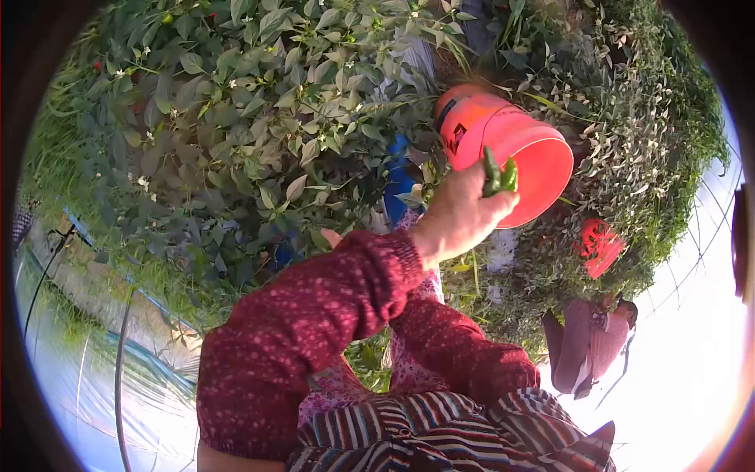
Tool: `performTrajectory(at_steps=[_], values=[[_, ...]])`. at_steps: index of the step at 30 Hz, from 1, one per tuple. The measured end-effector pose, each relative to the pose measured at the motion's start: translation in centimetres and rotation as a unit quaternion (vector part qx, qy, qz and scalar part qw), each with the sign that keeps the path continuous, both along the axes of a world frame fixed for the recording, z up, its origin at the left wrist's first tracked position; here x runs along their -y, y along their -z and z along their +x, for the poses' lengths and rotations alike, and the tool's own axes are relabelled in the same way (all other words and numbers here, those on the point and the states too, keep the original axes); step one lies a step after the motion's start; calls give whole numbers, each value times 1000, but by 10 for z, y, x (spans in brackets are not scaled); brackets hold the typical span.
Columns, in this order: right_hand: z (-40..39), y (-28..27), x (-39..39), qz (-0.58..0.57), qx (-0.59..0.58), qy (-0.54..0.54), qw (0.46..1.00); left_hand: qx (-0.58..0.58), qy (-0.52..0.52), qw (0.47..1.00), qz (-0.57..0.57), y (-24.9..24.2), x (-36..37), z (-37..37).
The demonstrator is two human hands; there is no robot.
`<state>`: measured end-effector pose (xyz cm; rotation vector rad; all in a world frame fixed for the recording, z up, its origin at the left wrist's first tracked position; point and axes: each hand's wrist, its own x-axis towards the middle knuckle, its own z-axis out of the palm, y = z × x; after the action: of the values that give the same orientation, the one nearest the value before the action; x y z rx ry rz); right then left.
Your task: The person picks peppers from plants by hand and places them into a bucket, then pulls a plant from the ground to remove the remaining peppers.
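Observation:
Two green peppers [494, 175] are held between the fingers and thumb of my left hand [465, 211]. That hand is in front of the open mouth of a red bucket [543, 169], which lies tilted among the plants. My left forearm crosses over my right arm. Only a small part of my right hand [331, 237] shows beyond the left sleeve, beside the leaves of a pepper plant [295, 187]; its fingers are mostly hidden, and I cannot see whether it holds anything.
Leafy plants with small white flowers [143, 182] fill the upper left, with more plants [629, 141] at the right. A second red bucket [600, 248] stands further right, near another person [591, 342]. Blue material [399, 177] lies between the rows. Thin hoops curve at lower left.

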<state>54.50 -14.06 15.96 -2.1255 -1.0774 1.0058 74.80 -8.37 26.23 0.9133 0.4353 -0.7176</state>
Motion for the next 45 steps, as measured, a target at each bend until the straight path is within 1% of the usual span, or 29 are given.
performTrajectory(at_steps=[1,2,3,4,6,8,10,12,14,15,17,18,19,21,23,24,25,27,28,29,31,34,35,37,38,40,42,44,45], values=[[6,4,-6,1,-51,21,998,75,10,997,23,11,51,-1],[8,3,-6,-3,-95,43,995,82,12,996,-41,9,82,3],[16,2,-7,-5,-122,56,991,96,24,994,-34,8,111,5],[22,1,-9,-7,-143,65,988,126,136,983,-9,15,135,10],[31,1,-11,-1,-168,74,983,147,119,976,105,25,162,8],[29,9,-8,11,-174,69,982,152,97,980,82,48,157,7],[28,13,-1,20,-175,56,983,108,105,988,26,57,100,25],[32,10,5,17,-175,41,984,141,73,983,92,87,64,24],[36,1,4,-13,-187,36,982,220,160,904,330,106,9,39],[45,-8,1,-34,-202,37,978,259,209,826,454,124,-15,41],[78,-39,-14,-160,-312,80,933,283,432,648,561,158,-69,41],[62,-31,-14,-134,-234,64,961,250,522,561,592,162,-92,37],[64,-33,-15,-132,-237,62,960,213,603,463,613,164,-113,31],[76,-39,-21,-170,-248,3,954,231,588,395,667,166,-156,5],[76,-34,-22,-162,-262,-13,951,211,618,373,660,147,-184,-3],[74,-34,-22,-157,-272,-33,949,214,606,393,658,140,-198,-6],[73,-35,-24,-152,-275,-35,949,258,558,414,672,132,-213,-10],[73,-34,-29,-139,-296,-19,945,222,579,438,650,118,-232,-8],[72,-32,-31,-136,-295,-21,946,223,564,457,650,114,-242,-8],[71,-30,-33,-144,-306,-39,940,238,549,456,660,107,-249,-9],[71,-29,-35,-148,-316,-60,935,331,483,477,655,105,-272,-15],[77,-29,-38,-124,-338,15,933,356,437,460,686,97,-297,-14],[77,-27,-38,-122,-338,13,933,328,424,477,696,96,-304,-12],[78,-24,-41,-90,-342,95,931,318,439,476,693,90,-314,-4],[77,-21,-43,-103,-346,99,927,317,438,473,696,88,-314,-3],[76,-17,-47,-83,-337,121,930,364,435,506,650,87,-307,0],[75,-14,-49,-68,-331,145,930,360,451,510,638,88,-296,-6],[79,-9,-51,-27,-378,217,899,354,461,512,632,87,-288,-13],[83,-8,-53,-27,-379,217,899,336,462,536,622,84,-284,-13]])
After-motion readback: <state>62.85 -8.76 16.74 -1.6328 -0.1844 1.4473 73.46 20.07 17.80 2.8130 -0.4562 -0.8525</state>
